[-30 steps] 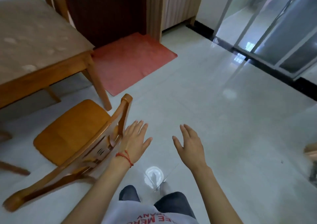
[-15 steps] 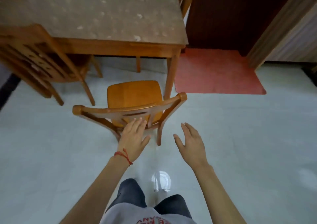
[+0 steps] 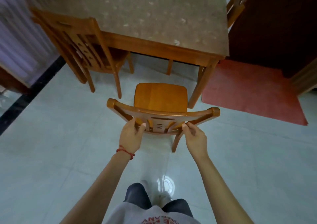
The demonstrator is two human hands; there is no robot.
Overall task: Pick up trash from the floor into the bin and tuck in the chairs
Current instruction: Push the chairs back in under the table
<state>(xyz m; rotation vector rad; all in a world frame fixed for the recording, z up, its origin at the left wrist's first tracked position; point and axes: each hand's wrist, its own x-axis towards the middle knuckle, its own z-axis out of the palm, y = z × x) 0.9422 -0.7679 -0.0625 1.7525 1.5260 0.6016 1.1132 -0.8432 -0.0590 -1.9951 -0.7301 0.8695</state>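
- Chair [image 3: 161, 97]: centre frame, standing on the floor [image 3: 51, 155], seat just short of the bench [image 3: 154, 17], not tucked in.
- Left hand [image 3: 131, 135]: fingers and thumb curled round the chair's backrest, left side.
- Right hand [image 3: 195, 136]: gripping the backrest, right side.
- Second chair [image 3: 82, 50]: upper left, seat partly under the bench.
- Red mat [image 3: 248, 90]: right of frame.

Both bare arms reach forward and down, the left hand [image 3: 130, 134], a red string at its wrist, curled with thumb and fingers closed on the chair [image 3: 161, 115] back, and the right hand [image 3: 194, 136] pinching the same back at its other side.
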